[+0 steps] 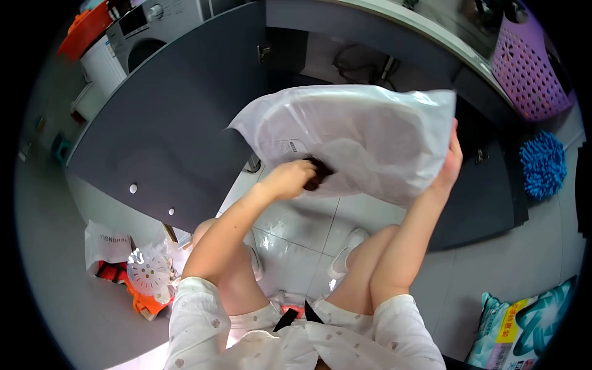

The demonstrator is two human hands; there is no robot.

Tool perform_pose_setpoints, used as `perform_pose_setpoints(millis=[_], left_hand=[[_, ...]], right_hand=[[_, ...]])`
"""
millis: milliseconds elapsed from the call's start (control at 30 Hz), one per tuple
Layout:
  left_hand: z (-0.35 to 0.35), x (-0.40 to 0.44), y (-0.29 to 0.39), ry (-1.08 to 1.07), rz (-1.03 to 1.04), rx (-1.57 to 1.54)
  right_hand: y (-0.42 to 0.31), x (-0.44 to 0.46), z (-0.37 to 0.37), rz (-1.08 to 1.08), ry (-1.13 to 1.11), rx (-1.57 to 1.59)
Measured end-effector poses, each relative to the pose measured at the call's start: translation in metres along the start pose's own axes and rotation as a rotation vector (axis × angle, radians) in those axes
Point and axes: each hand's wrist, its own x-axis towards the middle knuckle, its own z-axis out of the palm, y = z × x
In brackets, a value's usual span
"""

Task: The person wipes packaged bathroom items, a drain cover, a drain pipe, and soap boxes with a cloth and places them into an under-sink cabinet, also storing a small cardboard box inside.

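Observation:
A large pale, translucent plastic bag [370, 132] with a small printed label hangs in front of the open cabinet [290, 52]. My right hand [451, 161] grips the bag's right edge, its fingers partly behind the plastic. My left hand [293, 179] is closed on a dark brown object [318, 173] in front of the bag's lower left part. What that dark object is, I cannot make out. Something rounded shows faintly inside the bag.
Dark cabinet doors [166, 117] stand open on both sides. A purple basket [531, 71] and a blue fluffy cloth [542, 165] are at the right. A teal package [524, 327] lies lower right, a white perforated item [148, 271] lower left. Behind stands a washing machine [154, 31].

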Motion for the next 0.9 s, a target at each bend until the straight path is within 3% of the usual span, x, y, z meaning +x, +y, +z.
perform_pose_setpoints(millis=[67,133,200,267,367,400,467,500,567,667,733,800,867,900], left_hand=[[-0.012,-0.009,-0.010,-0.067,-0.523,-0.090],[-0.039,-0.015,-0.014,0.046,-0.852,-0.169],[-0.062,-0.021,-0.027,0.201,-0.972,-0.276],[-0.063,-0.032,-0.048,0.496,-0.940,-0.454],[-0.065,-0.032,-0.049,0.826,-0.867,-0.381],[-0.069,-0.030,-0.046,0.824,-0.865,-0.382],[-0.079,-0.028,-0.038,0.688,-0.516,-0.927],[-0.083,-0.027,-0.032,0.635,-0.607,-1.052],[-0.083,-0.023,-0.022,0.742,-0.582,-1.161],[-0.086,-0.022,-0.009,0.814,-0.619,-1.188],[-0.085,-0.020,-0.002,0.849,-0.628,-1.161],[-0.082,-0.018,0.009,0.895,-0.558,-1.151],[-0.080,-0.016,0.018,0.863,-0.534,-1.176],[-0.079,-0.014,0.026,0.858,-0.479,-1.118]], right_hand=[[-0.010,-0.006,-0.005,-0.048,-0.001,0.030],[-0.023,-0.012,-0.017,-0.085,-0.033,-0.043],[-0.036,-0.019,-0.036,-0.127,-0.071,-0.080],[-0.046,-0.023,-0.052,-0.130,-0.072,-0.052],[-0.058,-0.034,-0.077,-0.160,-0.072,-0.044],[-0.060,-0.038,-0.082,-0.171,-0.069,-0.041],[-0.064,-0.044,-0.090,-0.192,-0.061,-0.031],[-0.064,-0.045,-0.089,-0.200,-0.056,-0.026],[-0.070,-0.043,-0.084,-0.232,0.344,-0.102],[-0.088,-0.039,-0.151,-0.441,0.741,-0.672],[-0.085,-0.043,-0.155,-0.426,0.871,-0.810],[-0.073,-0.043,-0.150,-0.693,1.183,-1.816],[-0.037,-0.036,-0.085,-1.174,1.047,-2.180],[-0.020,-0.035,-0.049,-1.233,0.867,-2.203]])
